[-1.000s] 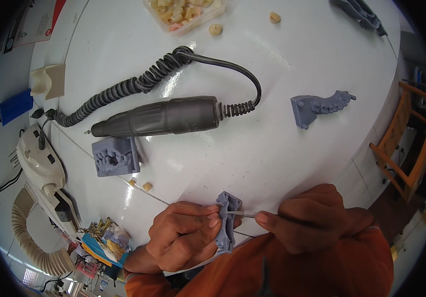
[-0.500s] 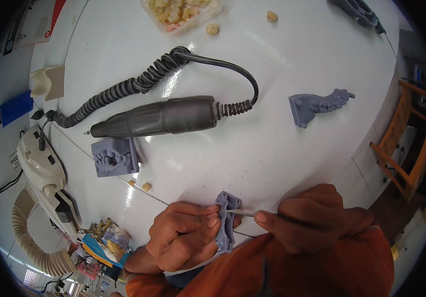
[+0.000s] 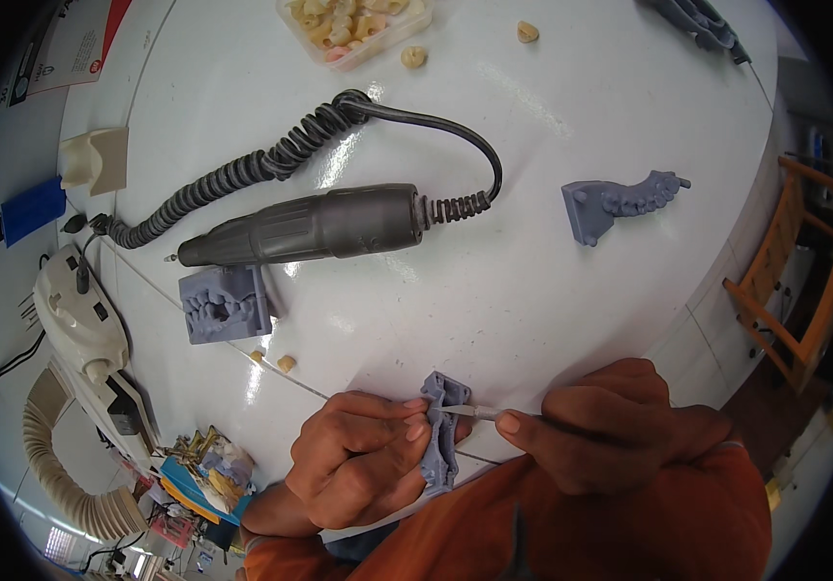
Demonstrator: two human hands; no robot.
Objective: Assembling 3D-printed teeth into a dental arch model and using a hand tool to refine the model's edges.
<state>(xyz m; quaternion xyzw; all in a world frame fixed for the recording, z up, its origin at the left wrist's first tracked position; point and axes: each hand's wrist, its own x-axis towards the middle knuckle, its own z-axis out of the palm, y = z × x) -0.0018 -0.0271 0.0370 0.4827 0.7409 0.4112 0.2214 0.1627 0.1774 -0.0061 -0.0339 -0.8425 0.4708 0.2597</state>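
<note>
A grey-blue dental model [image 3: 443, 455] is pinched upright at the front edge of the table between the fingers of my left hand [image 3: 358, 460]. My right hand [image 3: 605, 426] grips a small craft knife [image 3: 474, 412] with a pale metal blade. The blade points left, and its tip meets the model close to my left fingertips. Most of the knife's handle is hidden inside my right fist. My left fingers cover part of the model's left side.
A black rotary handpiece [image 3: 310, 228] with a coiled cord lies across the table, partly over another dental model [image 3: 225, 306]. A third model [image 3: 621, 203] lies right. Loose tooth crowns [image 3: 287, 364] and a plastic box [image 3: 387, 39] of tooth-like pieces stand around. A beige hose [image 3: 77, 494] runs at left.
Both hands keep nearly the same place, with the knife tip still at the model. The whole view has shifted very slightly.
</note>
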